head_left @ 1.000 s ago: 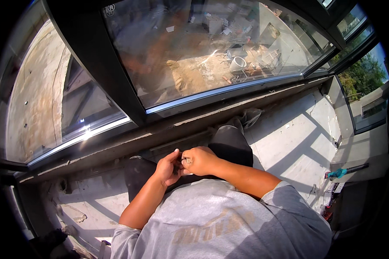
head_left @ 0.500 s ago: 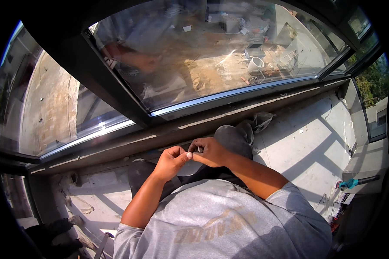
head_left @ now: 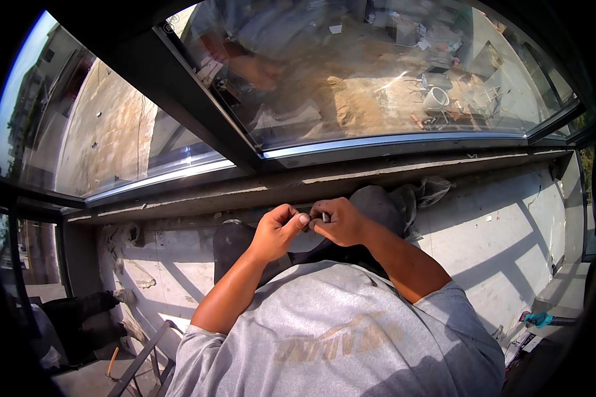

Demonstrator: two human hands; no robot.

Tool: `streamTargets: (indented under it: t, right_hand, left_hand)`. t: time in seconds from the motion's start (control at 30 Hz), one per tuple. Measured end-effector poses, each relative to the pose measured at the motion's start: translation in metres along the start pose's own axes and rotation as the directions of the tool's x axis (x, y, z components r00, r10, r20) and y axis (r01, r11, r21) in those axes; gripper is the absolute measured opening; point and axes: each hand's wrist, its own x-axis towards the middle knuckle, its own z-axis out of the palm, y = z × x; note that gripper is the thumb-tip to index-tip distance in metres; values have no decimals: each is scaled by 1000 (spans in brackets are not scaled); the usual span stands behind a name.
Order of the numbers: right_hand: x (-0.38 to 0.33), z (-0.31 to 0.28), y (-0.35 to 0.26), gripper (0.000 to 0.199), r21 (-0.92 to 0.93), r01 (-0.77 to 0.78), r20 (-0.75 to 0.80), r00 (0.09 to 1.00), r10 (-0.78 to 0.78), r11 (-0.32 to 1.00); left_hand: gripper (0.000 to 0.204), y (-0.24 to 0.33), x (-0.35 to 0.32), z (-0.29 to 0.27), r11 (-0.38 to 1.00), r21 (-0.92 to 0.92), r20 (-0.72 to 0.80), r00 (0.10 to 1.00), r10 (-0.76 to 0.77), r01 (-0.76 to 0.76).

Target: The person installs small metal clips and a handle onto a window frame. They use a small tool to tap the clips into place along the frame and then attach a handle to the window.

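Both of my hands meet over my lap, fingertips almost touching. My left hand [head_left: 275,233] is closed in a pinch, its thumb laid against the bent forefinger. What it pinches, if anything, is too small to make out. Curled beside it, my right hand [head_left: 343,223] holds a small pale-grey piece [head_left: 325,217], perhaps metal, of which only a bit shows between the fingers. Below the hands are my knees in dark trousers [head_left: 234,243].
A long ledge [head_left: 258,193] runs under large dark-framed window panes [head_left: 404,136] just ahead of my knees. Crumpled clear plastic [head_left: 434,190] lies by my right knee. A teal-and-black tool [head_left: 540,319] is at far right. An orange-handled tool [head_left: 113,362] and metal bars [head_left: 142,357] are at lower left.
My view has swung, so the window and ledge sit further right and higher. The hands stay together in the lap; the left thumb and right fingers have shifted slightly against each other.
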Motion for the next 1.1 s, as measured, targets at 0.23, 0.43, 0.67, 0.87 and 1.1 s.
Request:
streamTargets:
  t: [0.23, 0.43, 0.67, 0.87, 1.1]
  right_hand:
    - [73, 2, -3, 19, -93, 24, -348, 936, -55, 995]
    - [162, 29, -15, 13, -388, 244, -546, 716, -435, 889]
    - [188, 56, -24, 14, -572, 104, -532, 708, -465, 813]
    - [190, 53, -42, 14, -573, -35, -439, 857, -270, 819]
    - [190, 56, -43, 19, -598, -53, -404, 881, -244, 799]
  left_hand:
    - [30, 1, 14, -57, 973, 228, -474, 870, 136, -28]
    - [35, 60, 45, -89, 757, 653, -531, 726, 438, 21]
    - [32, 78, 57, -107, 562, 821, -445, 732, 516, 103]
    - [32, 74, 62, -116, 530, 848, -369, 728, 578, 10]
    - [31, 71, 64, -113, 493, 870, -335, 748, 573, 12]
